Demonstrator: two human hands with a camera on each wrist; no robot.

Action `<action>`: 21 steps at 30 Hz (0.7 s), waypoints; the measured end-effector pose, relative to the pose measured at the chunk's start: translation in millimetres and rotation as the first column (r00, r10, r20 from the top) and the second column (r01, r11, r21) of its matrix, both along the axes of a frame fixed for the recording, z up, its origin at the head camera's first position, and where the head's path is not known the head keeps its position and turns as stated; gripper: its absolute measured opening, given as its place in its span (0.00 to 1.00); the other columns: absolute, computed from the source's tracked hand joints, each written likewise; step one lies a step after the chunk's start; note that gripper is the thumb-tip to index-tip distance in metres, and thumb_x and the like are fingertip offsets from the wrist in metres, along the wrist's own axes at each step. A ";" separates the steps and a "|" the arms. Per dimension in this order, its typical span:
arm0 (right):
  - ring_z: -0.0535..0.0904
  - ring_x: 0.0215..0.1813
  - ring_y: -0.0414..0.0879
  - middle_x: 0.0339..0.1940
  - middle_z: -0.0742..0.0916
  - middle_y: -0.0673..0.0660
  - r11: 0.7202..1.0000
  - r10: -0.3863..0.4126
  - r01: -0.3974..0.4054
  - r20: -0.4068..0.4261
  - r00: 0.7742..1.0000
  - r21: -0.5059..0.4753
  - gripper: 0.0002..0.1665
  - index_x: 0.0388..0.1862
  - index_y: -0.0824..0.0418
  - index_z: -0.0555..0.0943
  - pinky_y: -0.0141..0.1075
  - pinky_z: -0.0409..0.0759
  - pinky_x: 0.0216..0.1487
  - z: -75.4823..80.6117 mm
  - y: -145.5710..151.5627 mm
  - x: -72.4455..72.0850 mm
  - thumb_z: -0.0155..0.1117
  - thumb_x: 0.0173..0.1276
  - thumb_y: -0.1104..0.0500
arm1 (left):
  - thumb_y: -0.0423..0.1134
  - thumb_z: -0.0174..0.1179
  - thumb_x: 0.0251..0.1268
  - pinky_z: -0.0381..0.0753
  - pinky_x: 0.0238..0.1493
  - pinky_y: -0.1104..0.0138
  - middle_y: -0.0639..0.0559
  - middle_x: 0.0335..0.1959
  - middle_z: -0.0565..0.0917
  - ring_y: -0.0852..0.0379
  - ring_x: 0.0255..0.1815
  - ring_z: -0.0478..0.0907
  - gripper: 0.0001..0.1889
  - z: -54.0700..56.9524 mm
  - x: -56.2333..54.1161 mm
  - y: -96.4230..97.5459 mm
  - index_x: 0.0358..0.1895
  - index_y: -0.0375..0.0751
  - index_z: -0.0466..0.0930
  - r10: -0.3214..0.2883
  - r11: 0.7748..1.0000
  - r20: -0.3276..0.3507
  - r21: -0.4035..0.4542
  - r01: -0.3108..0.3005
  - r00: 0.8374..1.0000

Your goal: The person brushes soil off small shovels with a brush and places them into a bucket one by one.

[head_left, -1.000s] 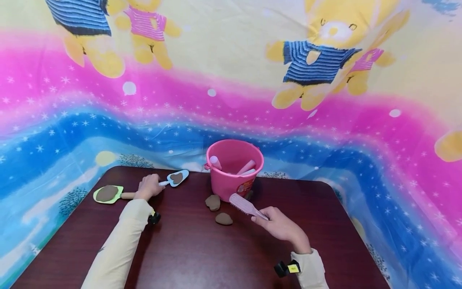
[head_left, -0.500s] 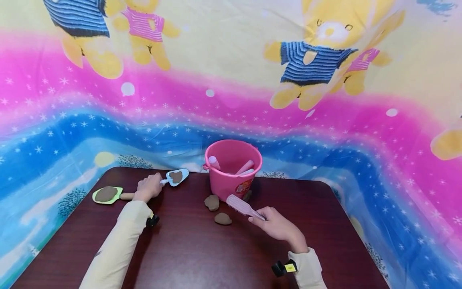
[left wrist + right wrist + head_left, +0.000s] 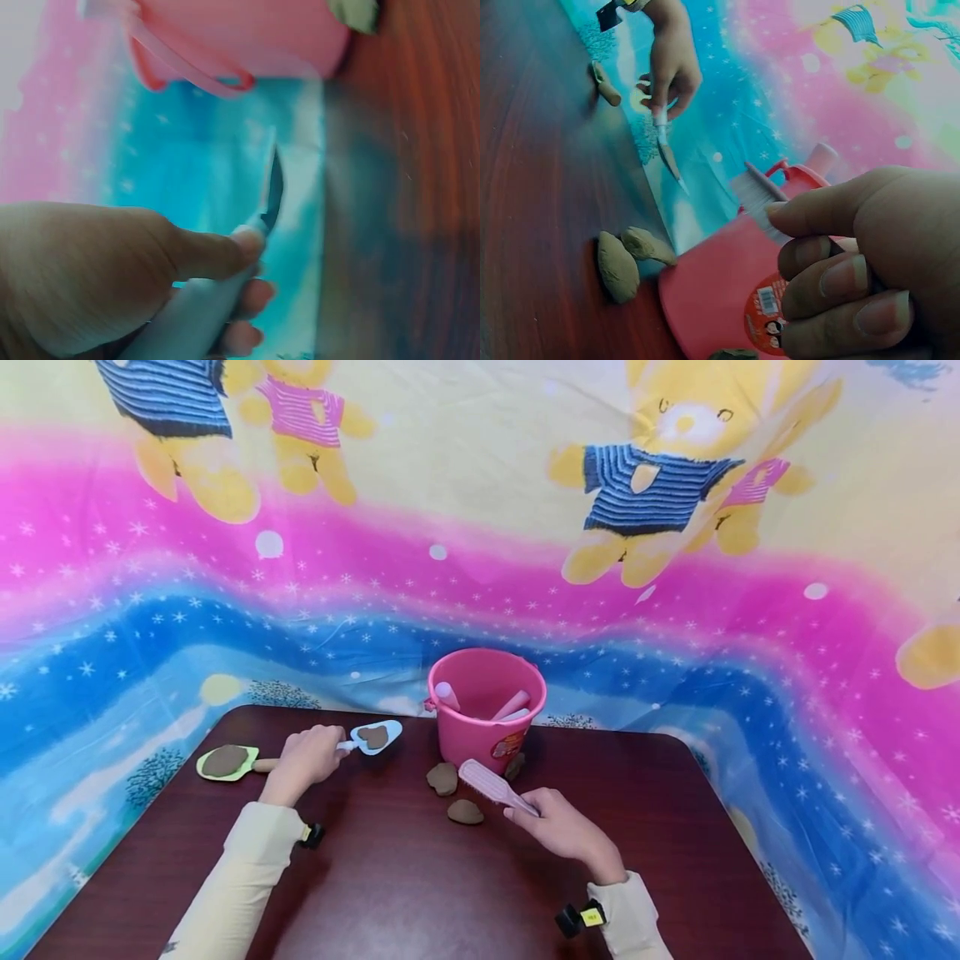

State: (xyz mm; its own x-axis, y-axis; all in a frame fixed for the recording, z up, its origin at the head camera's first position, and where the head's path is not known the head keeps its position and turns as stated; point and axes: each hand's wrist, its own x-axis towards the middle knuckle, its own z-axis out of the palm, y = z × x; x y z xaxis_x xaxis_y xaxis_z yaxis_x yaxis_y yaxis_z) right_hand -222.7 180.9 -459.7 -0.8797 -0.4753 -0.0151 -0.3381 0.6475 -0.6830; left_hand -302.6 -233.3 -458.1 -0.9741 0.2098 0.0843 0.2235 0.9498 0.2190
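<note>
My left hand [image 3: 309,755] grips the white handle of a small light-blue trowel [image 3: 393,732]; a brown lump [image 3: 372,738] lies on its blade. In the left wrist view, the thumb presses along the handle and the blurred blade is edge-on, off the table. My right hand [image 3: 567,828] holds a pink brush [image 3: 486,782] by its handle, bristles downward. The brush head is in front of a pink bucket [image 3: 471,745]. Near it on the table are brown clay-like lumps [image 3: 465,812], one partly behind the brush.
Pinkish stick-like pieces [image 3: 513,705] stand inside the bucket. At the far left a green trowel [image 3: 248,759] bearing a brown lump lies on the dark wooden table [image 3: 420,893], its handle partly hidden by my left hand. A printed cloth [image 3: 480,585] hangs behind.
My left hand has moved slightly right with the light-blue trowel, which now sits higher off the table. My right hand has shifted the brush a little left, toward the lumps.
</note>
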 end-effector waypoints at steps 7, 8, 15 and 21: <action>0.62 0.17 0.36 0.14 0.70 0.45 0.999 -0.010 0.010 -0.001 1.000 -0.051 0.20 0.25 0.54 0.79 0.30 0.64 0.20 -1.1 -12.8 3.5 0.60 0.77 0.46 | 0.38 0.69 0.66 0.76 0.28 0.57 0.52 0.27 0.84 0.56 0.25 0.75 0.05 20.0 37.8 16.6 0.36 0.40 0.87 -0.098 0.995 -0.005 0.027 0.098 0.995; 0.62 0.17 0.36 0.14 0.70 0.45 0.998 -0.013 0.012 -0.004 1.000 -0.057 0.20 0.25 0.54 0.79 0.30 0.64 0.20 -0.9 -14.4 4.2 0.60 0.77 0.46 | 0.39 0.69 0.65 0.76 0.29 0.58 0.53 0.27 0.84 0.57 0.26 0.75 0.05 22.3 41.9 20.0 0.36 0.41 0.88 -0.115 0.993 0.000 0.036 0.115 0.993; 0.60 0.16 0.36 0.14 0.70 0.45 0.995 -0.040 0.039 -0.011 0.999 -0.097 0.16 0.29 0.52 0.82 0.30 0.61 0.18 4.4 -25.4 11.4 0.60 0.77 0.47 | 0.42 0.71 0.63 0.78 0.32 0.62 0.59 0.28 0.85 0.61 0.26 0.74 0.05 33.2 58.3 54.1 0.37 0.47 0.91 -0.208 0.971 0.000 0.118 0.206 0.978; 0.61 0.16 0.36 0.14 0.70 0.45 0.988 -0.047 0.041 -0.035 0.998 -0.148 0.17 0.29 0.51 0.81 0.30 0.61 0.18 8.4 -35.0 17.9 0.60 0.77 0.46 | 0.45 0.74 0.59 0.78 0.32 0.65 0.60 0.29 0.87 0.63 0.24 0.75 0.09 39.3 64.1 89.3 0.40 0.48 0.92 -0.209 0.958 0.021 0.205 0.201 0.978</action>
